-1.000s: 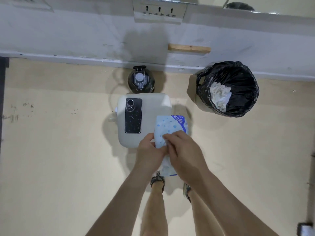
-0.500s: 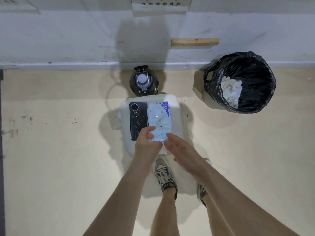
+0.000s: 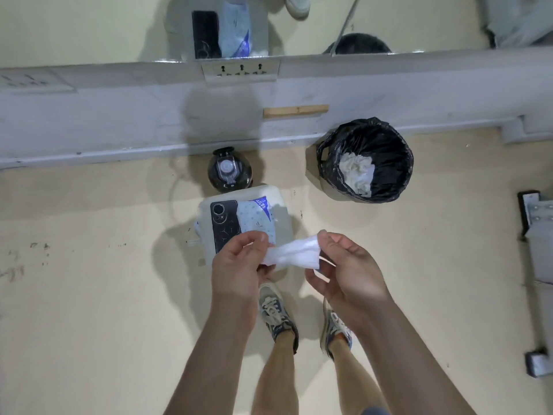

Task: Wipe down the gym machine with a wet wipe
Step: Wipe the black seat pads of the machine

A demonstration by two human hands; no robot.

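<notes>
Head view: left hand [image 3: 236, 271] and right hand [image 3: 347, 271] each pinch an end of the wet wipe [image 3: 294, 254] (white, crumpled), stretched between them above the pack [image 3: 256, 220] on the white stool [image 3: 282, 217].

1. The left hand [image 3: 236, 266] covers the near end of the phone [image 3: 224, 224] and the near corner of the wipe pack [image 3: 256, 220], both lying on the white box [image 3: 281, 229].
2. The box's near edge is hidden behind the left hand and the wipe [image 3: 294, 254].
3. The wipe's left end disappears behind the left fingers, and its edges are blurred.
4. The print on the pack is too small to read.
5. The bottle [image 3: 229, 172] is partly hidden behind the box's far edge.
6. The grey metal frame [image 3: 538, 211] is cut off by the right edge.
7. Both forearms run off the bottom edge.
</notes>
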